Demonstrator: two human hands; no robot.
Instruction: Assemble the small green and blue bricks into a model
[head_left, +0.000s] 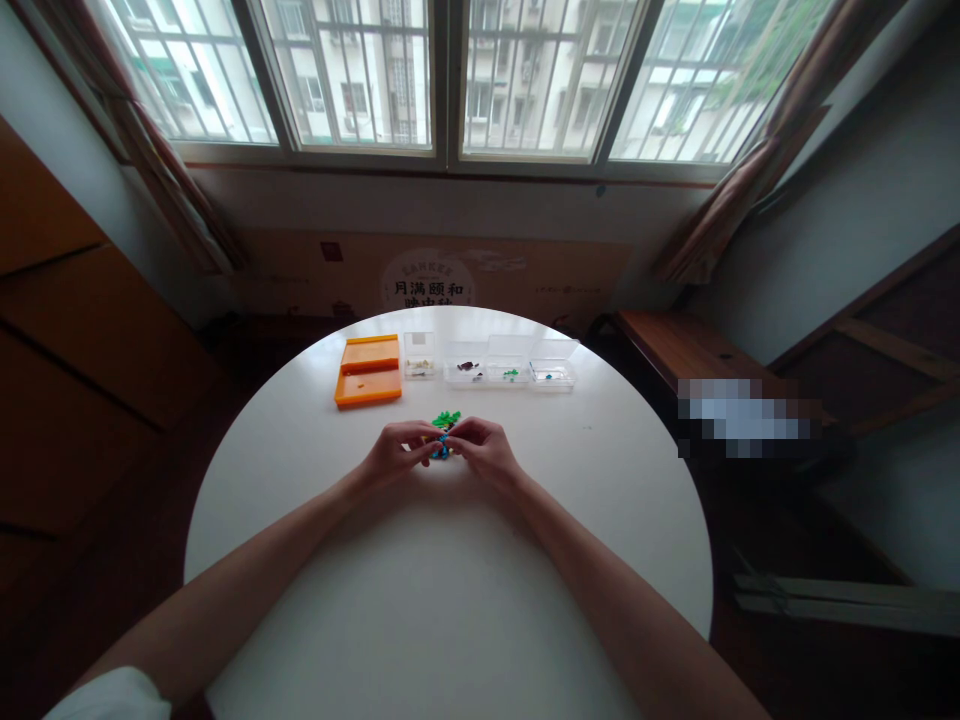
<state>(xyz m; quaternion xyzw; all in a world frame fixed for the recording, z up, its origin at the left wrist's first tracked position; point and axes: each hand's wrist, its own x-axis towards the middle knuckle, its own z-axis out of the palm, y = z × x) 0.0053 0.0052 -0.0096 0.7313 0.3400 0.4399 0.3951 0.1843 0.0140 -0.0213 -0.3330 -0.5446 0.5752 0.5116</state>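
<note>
Multicoloured assembly (442, 449) sits between left hand (403, 446) and right hand (486, 447) fingertips (460, 444).

Daylight is let in through a wide barred window (448, 80) — pale apartment blocks (409, 70) are seen beyond it. The window is flanked by brown curtains (716, 215). Beneath the window, a printed beige panel (300, 270) is set along the wall (510, 205). A wooden cabinet (75, 330) is placed left of the window — a brown bench (675, 345), right.
</note>
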